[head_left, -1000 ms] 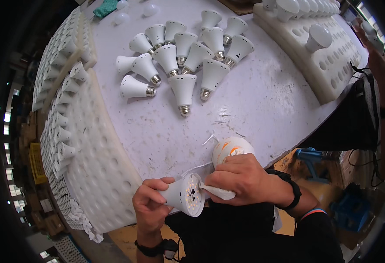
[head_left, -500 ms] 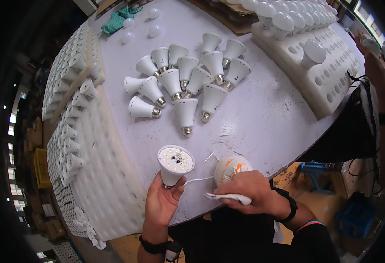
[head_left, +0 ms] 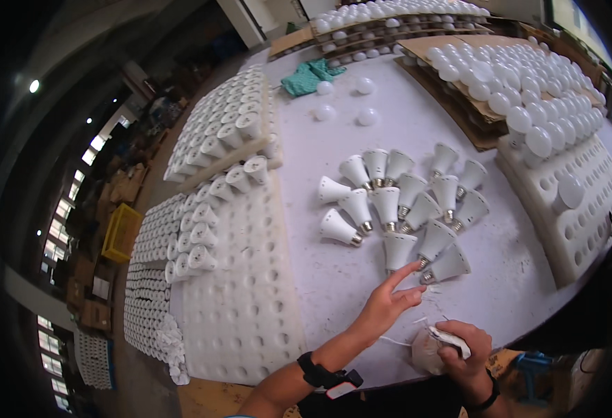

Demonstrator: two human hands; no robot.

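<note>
My left hand (head_left: 381,308) is stretched toward a loose group of white bulb housings. Its fingers are apart and hold nothing, with the index fingertip at or close to the metal screw base of one housing (head_left: 437,241). Another housing (head_left: 448,265) lies tilted just beyond that hand, its base toward me. Closed in my right hand (head_left: 465,352) is a slim white hand tool (head_left: 449,341); its exact kind does not show. Beside that hand sits a rounded white bundle (head_left: 426,354), partly covered, with a thin white strand near it.
Pitted foam trays (head_left: 240,306) line the left side, partly filled with housings. At right, a foam block (head_left: 585,209) carries domed bulbs, and cardboard layers (head_left: 452,104) of white domes lie behind. A green cloth (head_left: 311,76) and several loose domes (head_left: 366,116) lie at the far side.
My left hand has moved up and right and let go of the housing with the exposed LED board, adding one to the group. My right hand keeps the white tool. The view has swung left and up.
</note>
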